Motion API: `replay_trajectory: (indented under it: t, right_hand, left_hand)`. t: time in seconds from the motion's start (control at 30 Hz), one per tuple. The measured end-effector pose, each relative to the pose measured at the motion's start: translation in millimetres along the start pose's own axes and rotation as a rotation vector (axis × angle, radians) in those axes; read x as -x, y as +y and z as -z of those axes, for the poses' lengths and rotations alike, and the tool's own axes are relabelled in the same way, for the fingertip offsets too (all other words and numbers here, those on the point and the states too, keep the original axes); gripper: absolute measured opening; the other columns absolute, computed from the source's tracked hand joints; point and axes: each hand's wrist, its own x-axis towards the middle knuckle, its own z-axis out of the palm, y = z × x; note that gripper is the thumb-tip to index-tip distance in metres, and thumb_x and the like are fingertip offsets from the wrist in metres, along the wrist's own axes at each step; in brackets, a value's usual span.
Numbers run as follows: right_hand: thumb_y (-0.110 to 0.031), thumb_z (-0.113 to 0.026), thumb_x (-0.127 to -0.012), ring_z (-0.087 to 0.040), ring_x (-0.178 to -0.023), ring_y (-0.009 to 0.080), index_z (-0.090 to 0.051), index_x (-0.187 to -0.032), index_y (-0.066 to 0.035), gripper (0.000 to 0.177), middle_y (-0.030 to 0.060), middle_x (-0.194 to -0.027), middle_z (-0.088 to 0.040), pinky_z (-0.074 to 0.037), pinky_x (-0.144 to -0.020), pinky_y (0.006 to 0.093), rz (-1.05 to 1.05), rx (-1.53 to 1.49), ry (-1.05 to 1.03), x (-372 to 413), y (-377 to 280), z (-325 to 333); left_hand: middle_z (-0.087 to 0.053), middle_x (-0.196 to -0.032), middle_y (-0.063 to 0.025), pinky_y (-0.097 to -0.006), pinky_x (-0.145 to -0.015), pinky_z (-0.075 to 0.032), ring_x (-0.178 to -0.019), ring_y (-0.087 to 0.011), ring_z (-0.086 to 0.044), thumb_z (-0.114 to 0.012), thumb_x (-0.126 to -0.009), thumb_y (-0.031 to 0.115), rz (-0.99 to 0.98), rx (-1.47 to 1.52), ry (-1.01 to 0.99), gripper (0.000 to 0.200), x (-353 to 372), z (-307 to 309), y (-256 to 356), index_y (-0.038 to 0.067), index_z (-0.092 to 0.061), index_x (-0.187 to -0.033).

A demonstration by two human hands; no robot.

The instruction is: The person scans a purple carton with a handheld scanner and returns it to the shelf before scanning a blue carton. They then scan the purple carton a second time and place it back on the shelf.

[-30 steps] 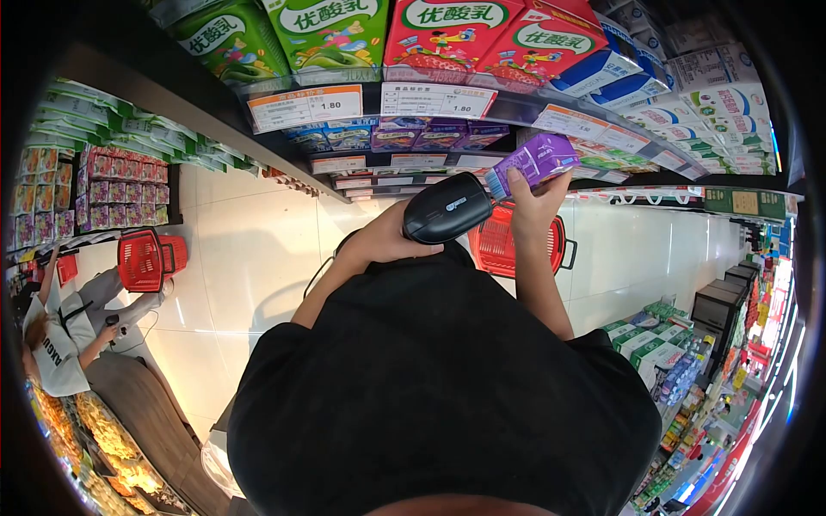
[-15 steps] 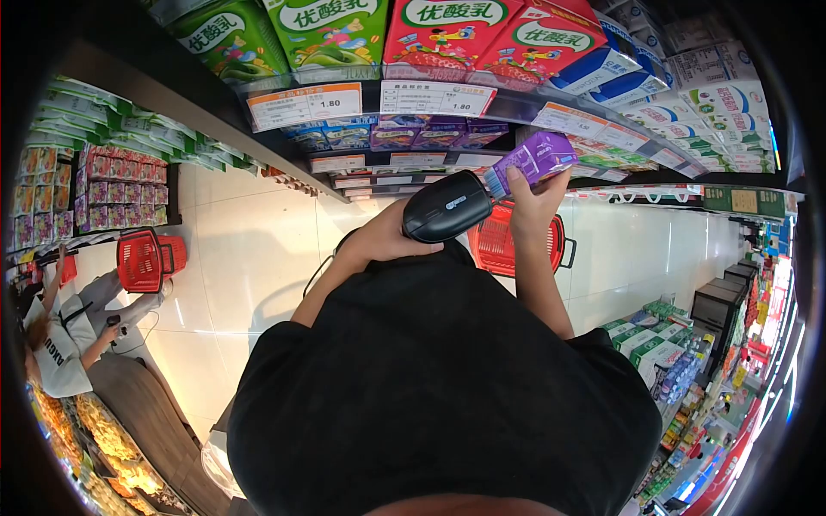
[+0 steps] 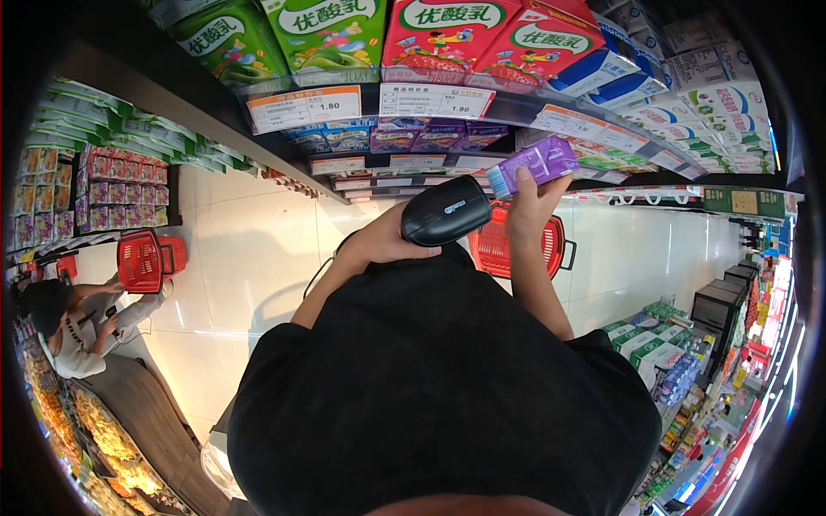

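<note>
A black handheld scanner (image 3: 447, 211) sits in my left hand (image 3: 385, 239), whose fingers wrap round its underside. My right hand (image 3: 533, 206) grips a small purple carton (image 3: 532, 165) by its near side, thumb on top. The carton's left end is close to the scanner's front, with a small gap between them. Just above is the shelf edge with white and orange price labels (image 3: 437, 100). Purple cartons (image 3: 437, 136) like the held one stand on the shelf below it.
Green cartons (image 3: 327, 34) and red cartons (image 3: 447, 34) fill the upper shelf. A red basket (image 3: 516, 245) is on the floor under my right forearm. At left, a person (image 3: 73, 327) is beside another red basket (image 3: 142, 261). Stacked goods (image 3: 645, 340) stand at right.
The purple carton has moved slightly away from the scanner, opening a small gap. The scanner has tilted a little. The person at left has leaned, and a dark head now shows.
</note>
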Motion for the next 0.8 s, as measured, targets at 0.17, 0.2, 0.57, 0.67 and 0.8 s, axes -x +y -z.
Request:
replay_trajectory:
  t: [0.17,0.2,0.57,0.67,0.8]
  right_hand:
    - [0.004,-0.065,-0.078,-0.047,-0.106,0.0174,-0.025,-0.132,-0.009,0.069,0.0082,-0.117,-0.043,-0.039,-0.096,0.0339,-0.046,-0.149,0.078,-4,2,-10]
    - [0.004,-0.065,-0.078,-0.047,-0.106,0.0174,-0.025,-0.132,-0.009,0.069,0.0082,-0.117,-0.043,-0.039,-0.096,0.0339,-0.044,-0.151,0.079,-7,2,-11]
    - [0.011,-0.071,-0.07,-0.051,-0.108,0.0201,-0.026,-0.125,-0.004,0.073,0.0143,-0.118,-0.045,-0.042,-0.094,0.0356,0.137,0.028,-0.107,-30,8,-40]
    - [0.009,-0.072,-0.07,-0.054,-0.106,0.0194,-0.036,-0.121,0.0,0.063,0.0133,-0.113,-0.052,-0.043,-0.092,0.0343,0.129,0.16,-0.229,-38,-9,-58]
    - [-0.001,-0.078,-0.07,-0.06,-0.094,0.0227,-0.052,-0.109,0.002,0.047,0.0152,-0.103,-0.062,-0.046,-0.086,0.0355,-0.039,0.313,-0.462,-48,-8,-70]
  left_hand:
    - [-0.054,-0.124,-0.0091,-0.032,-0.099,-0.037,-0.115,-0.0165,-0.048,-0.081,-0.066,0.01,0.13,0.031,-0.083,0.083,0,2,-7,0.0,-0.038,-0.135]
    - [-0.054,-0.124,-0.0091,-0.032,-0.099,-0.037,-0.115,-0.0165,-0.048,-0.081,-0.066,0.01,0.129,0.028,-0.083,0.083,-1,3,-5,0.0,-0.038,-0.135]
    - [-0.061,-0.097,-0.0074,-0.026,-0.063,-0.048,-0.073,-0.0112,-0.058,-0.078,-0.072,0.015,0.128,-0.01,-0.139,0.072,0,0,-6,-0.001,-0.042,-0.132]
    - [-0.061,-0.095,-0.0071,-0.0263,-0.063,-0.048,-0.07,-0.0113,-0.058,-0.078,-0.072,0.014,0.136,-0.015,-0.144,0.071,-1,-1,-8,-0.001,-0.043,-0.131]
    - [-0.062,-0.094,-0.0074,-0.0266,-0.062,-0.048,-0.068,-0.0114,-0.058,-0.078,-0.072,0.013,0.137,0.008,-0.145,0.07,0,-1,-10,-0.001,-0.043,-0.131]
